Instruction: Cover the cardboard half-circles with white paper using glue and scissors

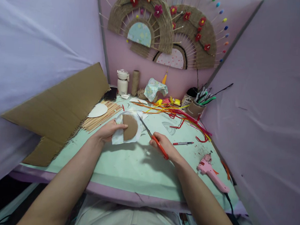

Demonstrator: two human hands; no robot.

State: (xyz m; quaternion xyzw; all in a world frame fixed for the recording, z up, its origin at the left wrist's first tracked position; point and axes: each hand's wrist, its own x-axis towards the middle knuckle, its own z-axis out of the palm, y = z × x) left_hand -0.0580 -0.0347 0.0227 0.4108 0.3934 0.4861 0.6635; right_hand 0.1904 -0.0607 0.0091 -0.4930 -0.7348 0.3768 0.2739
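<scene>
Pale patterned fabric (117, 137) with a brown cardboard half-disc (131, 127) on it is pinched in my left hand (109, 130), the thumb lying over the cardboard's left edge. My right hand (163, 144) is closed around the orange-handled scissors (160, 147). Their blades point up and to the left, with the tips at the fabric's upper right edge. Whether the blades are parted is too small to tell. Both hands are above the pale green table (135, 167).
Cut cardboard (62, 102) leans at the left beside wooden sticks (100, 117) and a white oval piece (97, 110). Coloured pipe cleaners (176, 111) lie behind. A pen (183, 143) and a pink glue gun (214, 173) with a cord are at the right; jars stand at the back.
</scene>
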